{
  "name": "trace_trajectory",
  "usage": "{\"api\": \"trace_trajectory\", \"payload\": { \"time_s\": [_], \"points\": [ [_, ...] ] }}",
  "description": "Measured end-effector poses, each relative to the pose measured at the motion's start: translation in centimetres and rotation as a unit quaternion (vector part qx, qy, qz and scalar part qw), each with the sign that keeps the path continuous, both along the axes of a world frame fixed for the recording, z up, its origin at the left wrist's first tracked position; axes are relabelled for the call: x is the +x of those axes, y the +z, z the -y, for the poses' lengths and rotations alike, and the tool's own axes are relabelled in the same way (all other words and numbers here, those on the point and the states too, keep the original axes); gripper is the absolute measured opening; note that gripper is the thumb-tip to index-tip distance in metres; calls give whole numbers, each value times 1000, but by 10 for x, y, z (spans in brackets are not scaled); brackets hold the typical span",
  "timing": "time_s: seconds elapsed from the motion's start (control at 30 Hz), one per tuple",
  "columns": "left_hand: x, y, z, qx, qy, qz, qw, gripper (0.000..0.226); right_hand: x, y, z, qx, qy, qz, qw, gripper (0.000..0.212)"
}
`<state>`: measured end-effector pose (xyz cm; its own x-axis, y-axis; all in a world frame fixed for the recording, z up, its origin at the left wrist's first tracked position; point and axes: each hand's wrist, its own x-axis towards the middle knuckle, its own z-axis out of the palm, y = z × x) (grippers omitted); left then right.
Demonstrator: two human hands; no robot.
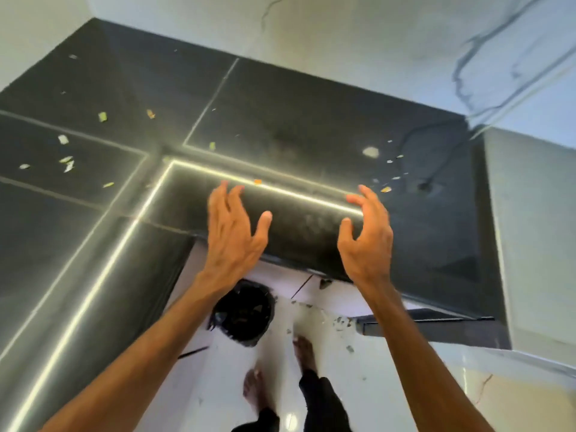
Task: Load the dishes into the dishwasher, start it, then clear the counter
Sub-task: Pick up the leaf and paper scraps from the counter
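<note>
Head view: left grip [232, 232] and right grip [367, 235] hover over the dark surface [311, 120] at its front edge, both wide, fingers spread, holding nothing; food scraps [103, 116] litter it.

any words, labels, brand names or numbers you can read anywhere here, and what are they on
None: no readable text shows in this view.
The dark counter bears only food scraps and a bright reflected line.
The marble wall shows veins, not writing.
The black round container on the floor shows no label.
The left hand and right hand are bare and hold nothing.
</note>
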<state>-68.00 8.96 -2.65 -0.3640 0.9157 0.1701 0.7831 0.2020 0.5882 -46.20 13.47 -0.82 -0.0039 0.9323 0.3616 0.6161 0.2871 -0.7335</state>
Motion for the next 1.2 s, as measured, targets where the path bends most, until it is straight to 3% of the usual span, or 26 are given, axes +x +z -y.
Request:
{"api": "trace_trajectory", "payload": {
  "time_s": [0.07, 0.13, 0.27, 0.4, 0.5, 0.57, 0.63, 0.67, 0.73, 0.8, 0.9, 0.97, 1.07, 1.13, 1.2],
  "points": [
    [-1, -19, -17, -59, 31, -49, 997, 92, 49, -14, -16, -60, -73, 83, 992, 54],
    [0, -39, -35, -90, 41, -90, 991, 102, 89, -29, -32, -131, -133, 150, 971, 75],
    [7, -56, -73, -131, 38, -138, 981, 99, 110, -56, -71, -225, -149, 215, 938, 95],
    [23, -62, -116, -105, -26, -171, 979, 88, 71, -72, -137, -195, -142, 269, 932, 96],
    [27, -64, -144, -80, -66, -161, 982, 71, 9, -74, -160, -130, -56, 283, 949, 85],
    [25, -62, -158, -54, -65, -103, 991, 60, -32, -73, -150, -89, 85, 259, 958, 72],
    [19, -59, -168, -29, -69, -25, 997, 54, -45, -69, -140, -90, 196, 181, 959, 63],
    [14, -57, -170, -20, -78, -6, 997, 54, -35, -64, -143, -84, 206, 127, 967, 61],
    [4, -55, -175, -15, -93, -17, 995, 53, 1, -59, -166, -52, 133, 100, 985, 60],
    [0, -55, -179, -25, -97, -62, 993, 54, 55, -60, -200, -83, 1, 152, 985, 65],
    [5, -57, -179, -45, -95, -99, 990, 55, 117, -61, -237, -209, -136, 193, 949, 81],
    [6, -55, -179, -46, -96, -101, 989, 55, 103, -67, -242, -210, -151, 242, 935, 83],
    [7, -55, -186, -53, -91, -110, 988, 57, 27, -72, -226, -114, -36, 289, 950, 75],
    [12, -58, -199, -57, -85, -123, 987, 58, -20, -72, -211, -91, 120, 242, 958, 68],
    [19, -59, -217, -60, -88, -130, 986, 64, -33, -59, -212, -139, 214, 121, 959, 62]
  ]
}}
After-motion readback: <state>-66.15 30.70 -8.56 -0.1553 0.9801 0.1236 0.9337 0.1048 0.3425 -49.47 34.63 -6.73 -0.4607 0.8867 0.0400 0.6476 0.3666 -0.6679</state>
